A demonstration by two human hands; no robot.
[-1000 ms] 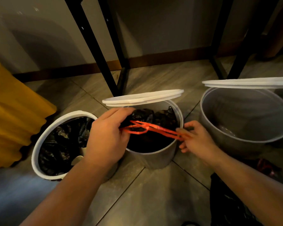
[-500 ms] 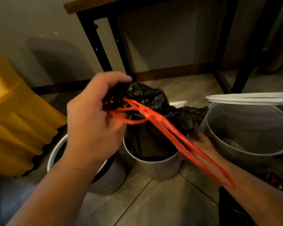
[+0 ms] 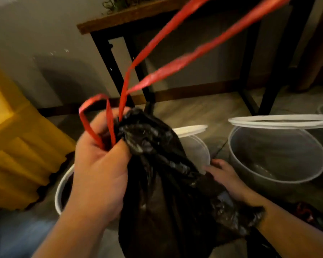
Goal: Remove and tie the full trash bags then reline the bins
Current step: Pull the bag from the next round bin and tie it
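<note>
The black trash bag (image 3: 157, 183) is held up in the foreground, in front of the middle bin (image 3: 200, 151) and hiding most of it. Its gathered neck is clamped in the left grip (image 3: 99, 168), fingers curled tight round the bunched plastic. The red drawstring (image 3: 153, 78) is caught in that same fist: a short loop (image 3: 93, 98) is seen arching over the knuckles, and two long strands are stretched taut, up and to the right, out of the top of the picture. What is pulling them there cannot be told.

The right grip (image 3: 226, 177) is kept low, just beside the middle bin's rim, partly hidden by the bag's lower folds. Its fingers are laid out fairly straight toward the bin wall and nothing is seen pinched in them; whether the rim is actually touched cannot be told.

The middle bin's white lid (image 3: 190, 130) is tipped up behind the bag. To the right, a translucent grey bin (image 3: 276, 179) is shown unlined, its white lid (image 3: 280, 121) raised too. At the left, a white rim (image 3: 59, 190) of a third bin is glimpsed with dark plastic inside. Yellow cloth (image 3: 17, 155) is bunched at the far left. A desk (image 3: 138, 13) on black legs is set against the wall behind, and the bins are stood on a tiled floor (image 3: 194, 112).
</note>
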